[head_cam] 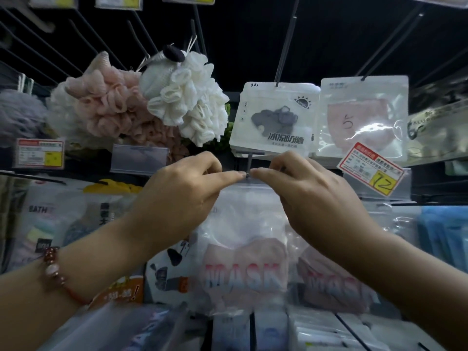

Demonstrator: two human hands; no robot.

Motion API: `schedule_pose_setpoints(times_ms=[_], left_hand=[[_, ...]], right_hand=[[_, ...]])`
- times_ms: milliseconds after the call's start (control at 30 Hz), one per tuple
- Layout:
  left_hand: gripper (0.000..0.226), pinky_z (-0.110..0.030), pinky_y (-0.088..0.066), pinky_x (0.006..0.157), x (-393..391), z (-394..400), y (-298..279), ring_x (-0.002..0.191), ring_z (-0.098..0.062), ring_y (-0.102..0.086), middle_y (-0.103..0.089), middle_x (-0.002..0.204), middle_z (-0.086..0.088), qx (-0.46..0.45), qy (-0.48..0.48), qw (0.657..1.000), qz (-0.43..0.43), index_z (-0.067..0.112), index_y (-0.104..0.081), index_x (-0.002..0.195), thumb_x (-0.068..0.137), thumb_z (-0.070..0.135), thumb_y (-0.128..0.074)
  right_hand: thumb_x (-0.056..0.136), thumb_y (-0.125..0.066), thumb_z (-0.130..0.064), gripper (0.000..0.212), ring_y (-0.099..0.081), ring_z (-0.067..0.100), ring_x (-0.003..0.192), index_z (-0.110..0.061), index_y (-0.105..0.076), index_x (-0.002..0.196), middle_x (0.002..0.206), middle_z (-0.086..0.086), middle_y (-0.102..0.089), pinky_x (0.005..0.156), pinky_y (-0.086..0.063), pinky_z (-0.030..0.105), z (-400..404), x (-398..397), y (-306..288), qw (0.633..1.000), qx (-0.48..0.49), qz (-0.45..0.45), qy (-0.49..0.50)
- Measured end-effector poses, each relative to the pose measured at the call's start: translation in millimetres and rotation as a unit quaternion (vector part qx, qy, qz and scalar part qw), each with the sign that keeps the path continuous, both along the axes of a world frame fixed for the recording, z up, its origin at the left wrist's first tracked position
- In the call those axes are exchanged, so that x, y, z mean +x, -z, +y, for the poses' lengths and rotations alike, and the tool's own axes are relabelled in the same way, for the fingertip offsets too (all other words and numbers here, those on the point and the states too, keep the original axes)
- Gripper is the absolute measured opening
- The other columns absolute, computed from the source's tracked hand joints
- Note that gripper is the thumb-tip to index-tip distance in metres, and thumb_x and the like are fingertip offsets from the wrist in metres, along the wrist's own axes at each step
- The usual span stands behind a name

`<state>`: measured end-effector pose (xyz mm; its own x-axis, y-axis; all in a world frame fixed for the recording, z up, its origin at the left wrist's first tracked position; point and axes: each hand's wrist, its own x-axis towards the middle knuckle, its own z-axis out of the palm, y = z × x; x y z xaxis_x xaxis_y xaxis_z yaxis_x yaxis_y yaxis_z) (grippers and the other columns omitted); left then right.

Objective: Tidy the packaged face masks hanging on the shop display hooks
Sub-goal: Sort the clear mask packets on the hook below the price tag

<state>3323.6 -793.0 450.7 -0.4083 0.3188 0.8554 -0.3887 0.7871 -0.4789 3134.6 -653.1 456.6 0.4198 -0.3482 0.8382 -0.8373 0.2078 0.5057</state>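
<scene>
A clear packet with a pink mask and the word MASK (pixel 244 262) hangs in front of me. My left hand (pixel 182 196) and my right hand (pixel 306 196) each pinch its top edge, fingertips meeting at the tip of a dark display hook (pixel 249 163). A second MASK packet (pixel 334 282) hangs behind it to the right, partly hidden by my right arm. On the row above hang a white packet with a grey mask (pixel 274 120) and a clear packet with a pink mask (pixel 362 117).
Pink (pixel 106 107) and white bath puffs (pixel 192 97) hang at the upper left. A red and yellow price tag marked 12 (pixel 372 171) sits right of my hands. Blue packets (pixel 445 239) hang far right. More packets fill the rows below and to the left.
</scene>
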Motion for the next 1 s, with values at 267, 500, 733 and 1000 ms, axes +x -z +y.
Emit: schedule_pose_setpoints(times_ms=[267,500,733,1000], left_hand=[[0.037,-0.031,-0.048,0.052,-15.8,-6.7,0.1,0.069,-0.018,-0.050,-0.052,0.082,-0.002,-0.012,-0.035,0.999,0.000,0.020,-0.067,0.130,0.096,0.011,-0.056],[0.052,-0.042,-0.051,0.067,-29.6,-16.7,19.0,0.076,-0.024,-0.056,-0.059,0.092,-0.006,0.026,-0.131,0.991,0.003,0.017,-0.061,0.135,0.085,0.009,-0.072],[0.063,-0.056,-0.034,0.111,-37.5,21.5,69.0,0.135,-0.041,-0.043,-0.045,0.147,-0.021,0.068,-0.186,0.980,0.014,0.016,-0.050,0.145,0.087,0.042,-0.048],[0.065,-0.052,-0.021,0.114,-92.7,68.0,110.6,0.141,-0.037,-0.038,-0.043,0.152,-0.016,0.139,-0.144,0.978,-0.059,0.024,-0.048,0.144,0.089,0.056,-0.040]], right_hand=[[0.076,-0.072,0.002,0.061,-0.057,0.021,0.084,-0.030,-0.062,0.128,0.100,-0.002,-0.055,0.057,-0.048,0.032,-11.7,-8.5,0.5,0.998,0.041,-0.055,0.008],[0.069,-0.079,-0.021,0.069,-0.057,0.029,0.119,-0.019,-0.058,0.134,0.130,0.007,-0.059,0.097,-0.048,0.040,-15.6,-6.6,25.9,0.988,0.079,-0.046,0.125],[0.068,-0.067,-0.037,0.058,-0.056,0.033,0.124,-0.021,-0.064,0.124,0.134,0.011,-0.060,0.114,-0.028,0.039,19.6,-35.7,75.5,0.989,0.075,-0.084,0.099],[0.089,-0.058,-0.046,0.065,-0.014,0.022,0.149,-0.034,-0.033,0.148,0.161,-0.002,-0.020,0.114,-0.006,0.032,73.7,-62.0,108.7,0.942,0.113,-0.304,0.092]])
